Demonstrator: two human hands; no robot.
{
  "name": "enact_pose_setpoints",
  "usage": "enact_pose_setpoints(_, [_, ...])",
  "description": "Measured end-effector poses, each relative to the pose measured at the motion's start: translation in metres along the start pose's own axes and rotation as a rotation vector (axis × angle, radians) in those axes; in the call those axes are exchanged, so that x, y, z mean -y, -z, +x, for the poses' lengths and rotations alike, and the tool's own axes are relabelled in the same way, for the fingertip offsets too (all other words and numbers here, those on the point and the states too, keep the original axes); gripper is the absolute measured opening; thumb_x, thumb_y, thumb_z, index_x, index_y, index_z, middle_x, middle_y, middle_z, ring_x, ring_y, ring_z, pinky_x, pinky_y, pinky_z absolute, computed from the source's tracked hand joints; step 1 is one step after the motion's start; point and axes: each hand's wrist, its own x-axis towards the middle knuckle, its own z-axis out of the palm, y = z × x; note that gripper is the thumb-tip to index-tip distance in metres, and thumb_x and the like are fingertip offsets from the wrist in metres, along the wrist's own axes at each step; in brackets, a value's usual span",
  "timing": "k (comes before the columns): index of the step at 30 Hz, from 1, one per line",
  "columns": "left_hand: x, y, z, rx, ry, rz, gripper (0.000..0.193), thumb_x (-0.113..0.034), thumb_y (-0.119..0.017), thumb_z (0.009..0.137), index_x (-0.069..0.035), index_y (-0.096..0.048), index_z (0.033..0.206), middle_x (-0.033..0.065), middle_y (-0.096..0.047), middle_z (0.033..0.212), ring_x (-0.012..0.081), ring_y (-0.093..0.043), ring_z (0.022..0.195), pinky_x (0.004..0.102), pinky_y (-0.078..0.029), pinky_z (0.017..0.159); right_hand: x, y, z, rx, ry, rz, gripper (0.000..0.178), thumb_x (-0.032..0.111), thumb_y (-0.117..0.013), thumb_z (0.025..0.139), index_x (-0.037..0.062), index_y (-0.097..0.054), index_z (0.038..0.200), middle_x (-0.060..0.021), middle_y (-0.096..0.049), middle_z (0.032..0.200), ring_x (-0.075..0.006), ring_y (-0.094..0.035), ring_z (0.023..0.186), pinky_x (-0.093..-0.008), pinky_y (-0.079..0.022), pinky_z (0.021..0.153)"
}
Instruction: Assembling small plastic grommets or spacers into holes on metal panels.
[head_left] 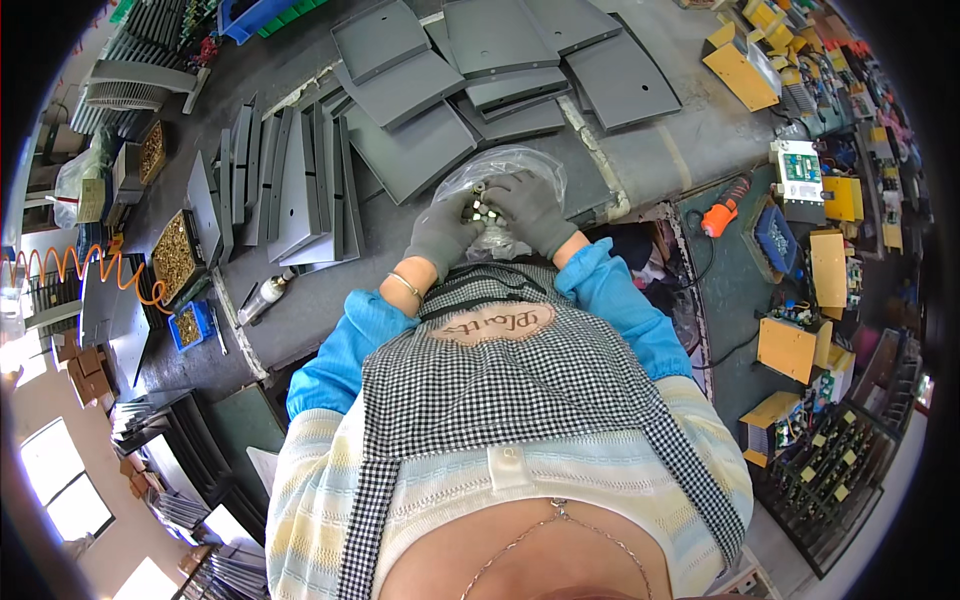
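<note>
Head view. The gloved left hand (447, 234) and right hand (532, 210) are working close together over small metal parts (487, 213), which are lying amid a clear plastic bag (549, 168) at the near edge of the bench (705, 145). The fingers are curving around the parts; whether they are clamping any cannot be told. Handling appears to be under way, not complete: several parts are lying loose between the hands; how many are finished is not showing. Grey panels (628, 82) are lying beyond.
</note>
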Motion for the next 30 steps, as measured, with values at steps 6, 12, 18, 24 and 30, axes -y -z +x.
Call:
enact_pose_setpoints(6, [-0.025, -0.004, 0.013, -0.032, -0.051, 0.405, 0.038, -0.030, -0.071, 0.089, -0.019, -0.066, 0.125, 0.0125, -0.072, 0.110, 0.0346, -0.069, 0.103, 0.0463, -0.056, 0.084, 0.002, 0.002, -0.002, -0.052, -0.129, 0.152, 0.028, 0.014, -0.068, 0.089, 0.0167, -0.070, 0.117, -0.0045, -0.069, 0.119, -0.0318, -0.066, 0.103, -0.0435, -0.053, 0.091])
enact_pose_setpoints(12, [-0.010, -0.014, 0.011, -0.181, -0.100, 0.362, 0.030, -0.032, -0.068, 0.092, -0.016, -0.067, 0.118, 0.0121, -0.071, 0.111, 0.0350, -0.068, 0.104, 0.0469, -0.056, 0.083, 0.010, 0.010, -0.009, -0.015, -0.293, 0.317, 0.032, 0.013, -0.068, 0.089, 0.0136, -0.068, 0.122, -0.0094, -0.069, 0.120, -0.0347, -0.065, 0.109, -0.0447, -0.054, 0.093])
enact_pose_setpoints(18, [-0.023, 0.008, -0.006, -0.317, -0.280, 0.062, 0.026, -0.027, -0.071, 0.092, -0.012, -0.066, 0.112, 0.0129, -0.070, 0.106, 0.0364, -0.069, 0.094, 0.0450, -0.056, 0.078, 0.027, 0.039, 0.000, -0.087, -0.457, 0.846, 0.029, 0.017, -0.064, 0.098, 0.0048, -0.066, 0.125, -0.0084, -0.069, 0.112, -0.0197, -0.067, 0.103, -0.0331, -0.054, 0.090])
enact_pose_setpoints(24, [-0.028, 0.015, -0.013, -0.347, -0.381, -0.142, 0.029, -0.018, -0.077, 0.088, -0.011, -0.065, 0.114, 0.0150, -0.071, 0.103, 0.0343, -0.071, 0.087, 0.0403, -0.058, 0.073, 0.036, 0.050, 0.010, 0.015, -0.622, 1.237, 0.028, 0.016, -0.058, 0.102, 0.0008, -0.067, 0.125, -0.0033, -0.069, 0.108, -0.0082, -0.063, 0.092, -0.0258, -0.053, 0.082])
enact_pose_setpoints(30, [-0.040, 0.027, -0.016, -0.342, -0.405, -0.252, 0.031, -0.015, -0.076, 0.090, -0.009, -0.069, 0.119, 0.0125, -0.073, 0.099, 0.0240, -0.073, 0.084, 0.0332, -0.058, 0.073, 0.047, 0.063, 0.018, -0.052, -0.608, 1.332, 0.027, 0.014, -0.058, 0.102, 0.0020, -0.067, 0.124, -0.0018, -0.068, 0.107, -0.0079, -0.062, 0.092, -0.0253, -0.053, 0.082])
